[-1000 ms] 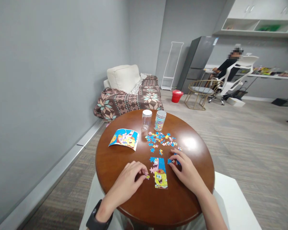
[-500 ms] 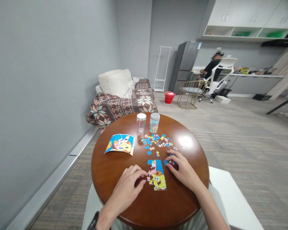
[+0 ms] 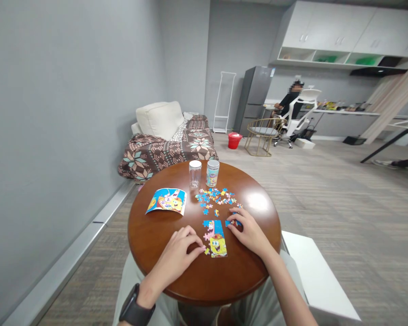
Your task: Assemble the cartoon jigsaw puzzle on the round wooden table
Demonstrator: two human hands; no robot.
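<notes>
A partly assembled jigsaw puzzle (image 3: 217, 240) lies before me, its yellow cartoon face upward. At its lower left edge, my left hand (image 3: 180, 253) pinches a small pink puzzle piece (image 3: 203, 247) between thumb and forefinger. Right beside those fingertips lies a loose yellow piece (image 3: 207, 251). My right hand (image 3: 250, 233) rests on the table to the right of the assembled part, thumb and fingers apart. Under and around its fingers are blue puzzle pieces (image 3: 227, 223), partly hidden. Further back spreads a pile of loose pieces (image 3: 216, 195).
On the round wooden table (image 3: 163, 174) stand a clear jar (image 3: 195, 175) and a printed jar (image 3: 212, 173). A curled reference picture (image 3: 166, 200) lies at left. Beyond are a covered sofa (image 3: 166, 151), a red bucket (image 3: 234, 140) and a person (image 3: 289, 102) near a white chair.
My left thumb and forefinger have closed on the pink piece at the puzzle's left edge. My right hand stays by the blue pieces. The whole view has shifted slightly.
</notes>
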